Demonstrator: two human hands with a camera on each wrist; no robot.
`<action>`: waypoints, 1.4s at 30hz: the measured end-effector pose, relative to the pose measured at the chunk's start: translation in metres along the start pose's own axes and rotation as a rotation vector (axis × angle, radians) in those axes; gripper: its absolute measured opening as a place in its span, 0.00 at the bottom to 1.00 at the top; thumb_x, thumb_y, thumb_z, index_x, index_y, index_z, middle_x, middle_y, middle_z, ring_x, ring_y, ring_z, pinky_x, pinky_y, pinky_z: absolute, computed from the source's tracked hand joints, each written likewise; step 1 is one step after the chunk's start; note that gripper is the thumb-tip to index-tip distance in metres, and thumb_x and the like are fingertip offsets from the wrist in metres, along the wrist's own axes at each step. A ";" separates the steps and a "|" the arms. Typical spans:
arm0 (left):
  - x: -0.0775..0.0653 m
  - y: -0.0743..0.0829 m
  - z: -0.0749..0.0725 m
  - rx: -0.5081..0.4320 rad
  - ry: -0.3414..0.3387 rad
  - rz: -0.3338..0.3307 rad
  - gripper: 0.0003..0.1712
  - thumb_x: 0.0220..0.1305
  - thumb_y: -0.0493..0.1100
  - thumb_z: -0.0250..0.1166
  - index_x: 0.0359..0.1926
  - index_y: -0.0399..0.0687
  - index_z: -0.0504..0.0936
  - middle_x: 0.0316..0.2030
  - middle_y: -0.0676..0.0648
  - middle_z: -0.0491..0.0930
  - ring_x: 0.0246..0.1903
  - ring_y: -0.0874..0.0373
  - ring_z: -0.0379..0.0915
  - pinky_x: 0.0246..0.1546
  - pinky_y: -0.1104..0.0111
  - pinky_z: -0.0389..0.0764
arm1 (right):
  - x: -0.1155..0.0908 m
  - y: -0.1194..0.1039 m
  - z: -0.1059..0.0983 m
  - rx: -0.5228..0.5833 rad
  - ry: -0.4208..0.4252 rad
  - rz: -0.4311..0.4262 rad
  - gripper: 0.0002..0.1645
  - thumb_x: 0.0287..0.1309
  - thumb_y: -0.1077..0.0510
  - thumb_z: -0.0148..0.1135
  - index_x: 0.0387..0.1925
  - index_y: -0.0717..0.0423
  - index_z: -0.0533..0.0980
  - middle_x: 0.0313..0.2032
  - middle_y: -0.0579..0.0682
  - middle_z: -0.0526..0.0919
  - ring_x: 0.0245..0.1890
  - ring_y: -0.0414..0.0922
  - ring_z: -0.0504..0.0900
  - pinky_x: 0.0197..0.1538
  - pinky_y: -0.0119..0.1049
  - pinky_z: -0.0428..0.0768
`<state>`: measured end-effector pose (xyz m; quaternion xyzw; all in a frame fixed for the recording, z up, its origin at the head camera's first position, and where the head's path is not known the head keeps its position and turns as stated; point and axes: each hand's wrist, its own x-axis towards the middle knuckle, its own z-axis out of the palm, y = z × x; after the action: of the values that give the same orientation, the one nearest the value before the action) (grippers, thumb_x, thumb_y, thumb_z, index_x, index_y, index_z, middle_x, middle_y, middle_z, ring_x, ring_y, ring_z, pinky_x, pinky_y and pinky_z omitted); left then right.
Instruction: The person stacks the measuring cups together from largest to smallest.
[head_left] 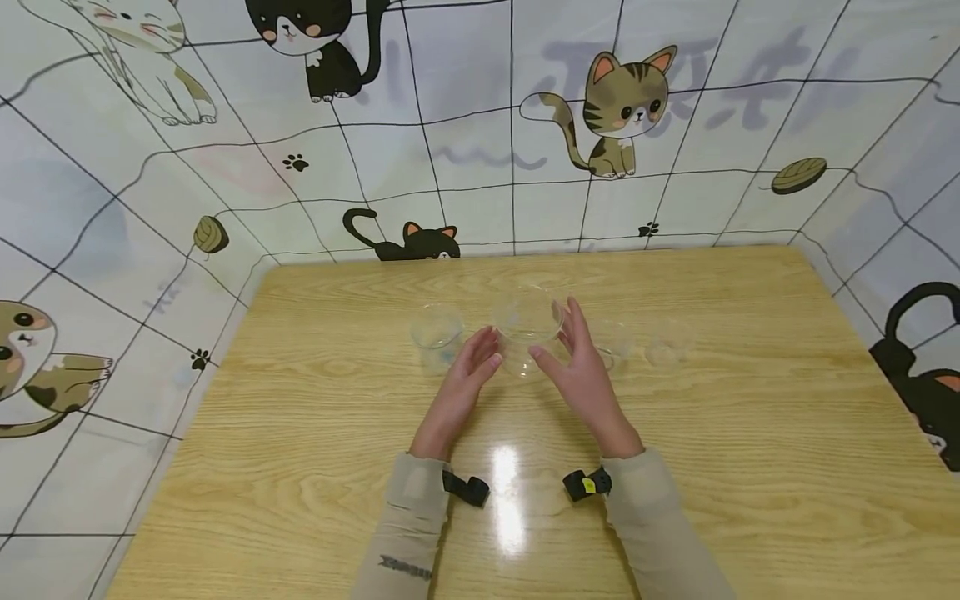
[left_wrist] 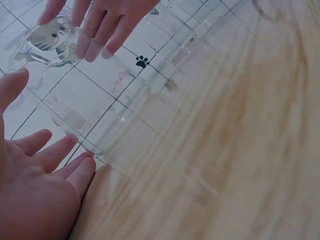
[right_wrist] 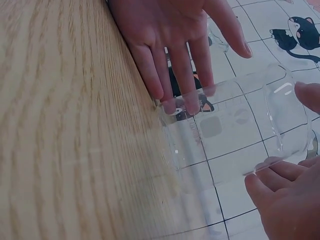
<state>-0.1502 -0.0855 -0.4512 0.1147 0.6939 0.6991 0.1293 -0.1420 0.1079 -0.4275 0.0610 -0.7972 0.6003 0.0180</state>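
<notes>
A large clear glass beaker (head_left: 527, 329) with faint printed marks stands upright on the table between the two hands. My left hand (head_left: 459, 387) is at its left side, fingers extended and thumb apart. In the right wrist view the left fingertips (right_wrist: 187, 102) lie against or just beside the glass near its base. On the other side is my right hand (head_left: 585, 379), its thumb near the front of the beaker and its fingers fairly straight. In the left wrist view the right fingertips (left_wrist: 92, 47) are close to the beaker wall; whether they touch it I cannot tell.
A smaller clear glass vessel (head_left: 437, 329) stands left of the beaker. To the right are a clear glass vessel (head_left: 615, 337) and another faint transparent piece (head_left: 664, 353). The wooden table (head_left: 300, 467) meets a cat-patterned cloth backdrop (head_left: 465, 167) at its back and sides.
</notes>
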 end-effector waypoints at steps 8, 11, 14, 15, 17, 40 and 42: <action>-0.003 -0.001 -0.001 0.028 0.017 -0.039 0.32 0.63 0.53 0.53 0.65 0.52 0.55 0.63 0.50 0.58 0.62 0.56 0.54 0.59 0.61 0.58 | 0.000 0.006 -0.002 -0.007 -0.053 0.039 0.49 0.53 0.41 0.58 0.65 0.25 0.36 0.67 0.45 0.47 0.63 0.50 0.55 0.58 0.49 0.61; -0.005 -0.001 -0.001 0.025 0.015 -0.039 0.32 0.63 0.53 0.53 0.65 0.52 0.56 0.63 0.50 0.58 0.62 0.56 0.54 0.59 0.61 0.57 | -0.001 0.002 -0.004 -0.010 -0.080 0.049 0.49 0.54 0.44 0.58 0.66 0.29 0.37 0.67 0.48 0.46 0.64 0.51 0.54 0.58 0.50 0.61; -0.005 -0.002 -0.001 0.022 0.017 -0.041 0.32 0.62 0.54 0.53 0.65 0.52 0.56 0.62 0.50 0.59 0.62 0.56 0.54 0.59 0.61 0.57 | -0.004 -0.008 -0.005 -0.001 -0.100 0.054 0.49 0.55 0.48 0.58 0.68 0.37 0.37 0.67 0.51 0.45 0.64 0.53 0.53 0.59 0.50 0.59; -0.005 -0.002 -0.001 0.023 0.019 -0.044 0.32 0.62 0.54 0.53 0.65 0.53 0.56 0.62 0.50 0.59 0.62 0.56 0.54 0.59 0.61 0.58 | -0.005 -0.012 -0.005 -0.002 -0.106 0.050 0.49 0.56 0.50 0.58 0.68 0.40 0.38 0.67 0.52 0.46 0.64 0.53 0.52 0.59 0.51 0.59; -0.005 -0.002 -0.002 0.029 0.023 -0.046 0.32 0.62 0.54 0.53 0.64 0.53 0.56 0.62 0.51 0.59 0.62 0.57 0.54 0.59 0.61 0.58 | -0.007 -0.019 -0.005 0.000 -0.108 0.046 0.48 0.56 0.51 0.58 0.68 0.44 0.38 0.67 0.54 0.47 0.64 0.53 0.51 0.60 0.50 0.57; -0.003 0.004 -0.001 0.065 0.030 -0.038 0.33 0.63 0.55 0.52 0.65 0.50 0.55 0.62 0.49 0.60 0.61 0.59 0.54 0.59 0.61 0.58 | -0.006 -0.017 -0.008 -0.053 -0.111 -0.024 0.43 0.58 0.50 0.55 0.68 0.54 0.45 0.64 0.57 0.55 0.63 0.52 0.55 0.59 0.50 0.60; -0.003 0.004 -0.001 0.071 0.034 -0.039 0.32 0.63 0.55 0.52 0.65 0.51 0.56 0.61 0.50 0.60 0.61 0.60 0.55 0.59 0.62 0.58 | -0.005 -0.013 -0.009 -0.055 -0.117 -0.015 0.43 0.58 0.50 0.55 0.68 0.52 0.45 0.64 0.56 0.55 0.63 0.52 0.55 0.59 0.50 0.60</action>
<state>-0.1475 -0.0874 -0.4466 0.0940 0.7223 0.6733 0.1269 -0.1360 0.1130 -0.4128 0.1016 -0.8126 0.5735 -0.0223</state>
